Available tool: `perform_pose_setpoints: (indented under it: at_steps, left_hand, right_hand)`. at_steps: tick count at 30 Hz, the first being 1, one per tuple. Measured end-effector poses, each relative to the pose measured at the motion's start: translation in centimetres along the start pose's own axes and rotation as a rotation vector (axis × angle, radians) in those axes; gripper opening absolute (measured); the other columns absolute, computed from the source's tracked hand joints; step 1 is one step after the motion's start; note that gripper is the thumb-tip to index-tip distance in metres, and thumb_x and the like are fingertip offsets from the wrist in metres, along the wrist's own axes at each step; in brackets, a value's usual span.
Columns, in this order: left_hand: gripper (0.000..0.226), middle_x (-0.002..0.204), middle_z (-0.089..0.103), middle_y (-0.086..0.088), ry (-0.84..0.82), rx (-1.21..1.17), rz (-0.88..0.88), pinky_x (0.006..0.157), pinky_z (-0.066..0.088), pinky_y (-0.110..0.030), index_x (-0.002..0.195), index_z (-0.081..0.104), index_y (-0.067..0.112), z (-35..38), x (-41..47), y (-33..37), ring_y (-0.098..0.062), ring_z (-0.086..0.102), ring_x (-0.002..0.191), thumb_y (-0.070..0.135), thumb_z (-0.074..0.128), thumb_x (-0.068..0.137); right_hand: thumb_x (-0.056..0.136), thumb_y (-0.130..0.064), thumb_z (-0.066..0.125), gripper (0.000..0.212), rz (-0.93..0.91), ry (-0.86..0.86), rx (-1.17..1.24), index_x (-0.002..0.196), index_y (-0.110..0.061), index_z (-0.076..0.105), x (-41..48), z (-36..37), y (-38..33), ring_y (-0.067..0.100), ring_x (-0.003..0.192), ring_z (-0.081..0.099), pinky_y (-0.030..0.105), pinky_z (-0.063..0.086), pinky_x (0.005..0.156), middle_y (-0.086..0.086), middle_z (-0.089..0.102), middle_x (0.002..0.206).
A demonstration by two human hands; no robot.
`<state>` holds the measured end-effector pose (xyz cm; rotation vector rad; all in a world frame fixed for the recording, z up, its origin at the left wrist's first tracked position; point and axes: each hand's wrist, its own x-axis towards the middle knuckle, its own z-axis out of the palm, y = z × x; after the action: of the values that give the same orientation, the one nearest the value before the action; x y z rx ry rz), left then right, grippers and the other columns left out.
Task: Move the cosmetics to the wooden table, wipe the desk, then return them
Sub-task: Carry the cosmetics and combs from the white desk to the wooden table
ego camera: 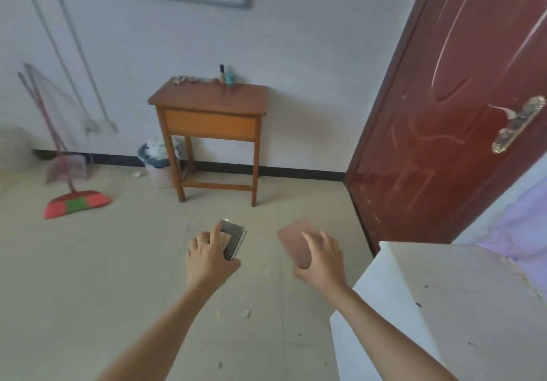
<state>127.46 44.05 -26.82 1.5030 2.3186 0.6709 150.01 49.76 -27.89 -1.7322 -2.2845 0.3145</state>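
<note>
My left hand [210,254] grips a dark grey flat cosmetics case [233,240] over the floor. My right hand [321,254] holds a flat pink palette [296,240] by its near end. Ahead stands the wooden table [207,100] against the wall. At its back edge are a dark-capped bottle [222,74], a teal bottle [229,78] and several small cosmetics [186,79]. The white desk [461,300] shows its corner at the lower right, with small dark specks on its top.
A dark red door [444,99] stands open on the right. A waste bin [157,158] sits beside the table's left legs. A red broom [75,201] and dustpan [66,169] lean at the left wall. Tiled floor lies between me and the table.
</note>
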Motion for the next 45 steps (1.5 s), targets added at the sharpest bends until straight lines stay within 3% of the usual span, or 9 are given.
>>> perform_pose_setpoints:
  at_steps: [5,11,24,29,38,45]
  left_hand:
    - [0.086,0.127,0.042,-0.009,0.098,-0.012,-0.152,0.096,0.033,-0.037,0.141,0.02,0.029,-3.5,-0.2,-5.5,-0.03,0.035,0.115,0.03,0.066,0.068]
    - [0.085,0.124,0.044,-0.006,0.222,-0.009,-0.209,0.092,0.033,-0.034,0.14,0.02,0.03,-7.4,2.1,-8.8,-0.028,0.036,0.112,0.032,0.065,0.067]
    - [0.085,0.124,0.045,-0.007,0.404,0.004,-0.3,0.092,0.034,-0.036,0.139,0.022,0.03,-12.4,15.8,-10.7,-0.026,0.038,0.108,0.032,0.065,0.065]
    - [0.086,0.123,0.045,-0.006,0.413,-0.016,-0.37,0.088,0.032,-0.034,0.14,0.021,0.03,-12.8,19.8,-12.6,-0.025,0.037,0.108,0.033,0.065,0.067]
    - [0.084,0.125,0.043,-0.01,0.402,-0.028,-0.431,0.095,0.036,-0.037,0.14,0.02,0.026,-16.5,27.7,-19.2,-0.028,0.037,0.114,0.034,0.065,0.069]
    - [0.077,0.124,0.043,-0.008,0.345,0.028,-0.298,0.092,0.034,-0.036,0.135,0.024,0.026,-22.0,36.4,-25.8,-0.028,0.034,0.112,0.034,0.064,0.069]
  right_hand:
    - [0.072,-0.045,0.063,0.074,-0.18,-0.063,0.014,0.138,-0.027,0.034,2.7,2.0,-6.8,0.027,0.125,0.028,0.033,0.028,0.098,0.007,0.029,0.14]
    - [0.073,-0.046,0.065,0.075,-0.362,-0.068,0.049,0.138,-0.026,0.032,7.7,2.7,-12.8,0.025,0.123,0.028,0.034,0.028,0.101,0.005,0.028,0.14]
    - [0.075,-0.047,0.065,0.074,-0.607,-0.008,0.053,0.137,-0.028,0.031,24.0,3.1,-20.7,0.022,0.12,0.032,0.034,0.035,0.098,0.004,0.032,0.139]
    - [0.075,-0.052,0.062,0.075,-0.723,-0.094,-0.048,0.138,-0.03,0.027,29.1,5.1,-23.3,0.022,0.125,0.028,0.034,0.034,0.101,0.003,0.027,0.143]
    - [0.075,-0.051,0.062,0.075,-0.709,-0.105,-0.055,0.138,-0.029,0.027,36.0,8.5,-30.4,0.021,0.124,0.028,0.032,0.034,0.099,0.002,0.027,0.142]
    - [0.074,-0.049,0.065,0.075,-0.511,-0.079,0.0,0.137,-0.029,0.03,41.1,10.2,-37.5,0.02,0.122,0.029,0.033,0.035,0.099,0.002,0.029,0.14]
